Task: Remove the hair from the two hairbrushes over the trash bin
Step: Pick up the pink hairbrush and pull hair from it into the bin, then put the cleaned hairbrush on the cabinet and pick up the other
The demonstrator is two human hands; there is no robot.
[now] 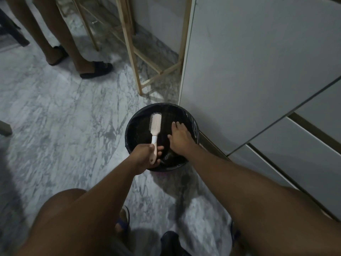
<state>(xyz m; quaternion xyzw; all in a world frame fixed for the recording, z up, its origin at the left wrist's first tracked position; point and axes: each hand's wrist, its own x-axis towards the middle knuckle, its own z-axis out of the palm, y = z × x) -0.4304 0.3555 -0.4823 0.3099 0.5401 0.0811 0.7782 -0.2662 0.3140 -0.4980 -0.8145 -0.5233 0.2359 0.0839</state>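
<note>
1 head-worn view looks steeply down — close over the trash bin point(162, 108) on the marble floor point(64, 117).

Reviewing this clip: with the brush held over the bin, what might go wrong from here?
1. The left hand grips the pale hairbrush only at its handle end; a tug on the bristles might drop it into the trash bin.
2. The right hand hangs open over the dark liner, where fallen hair is hard to see.
3. Only one brush is visible, so the second may get skipped.
</note>
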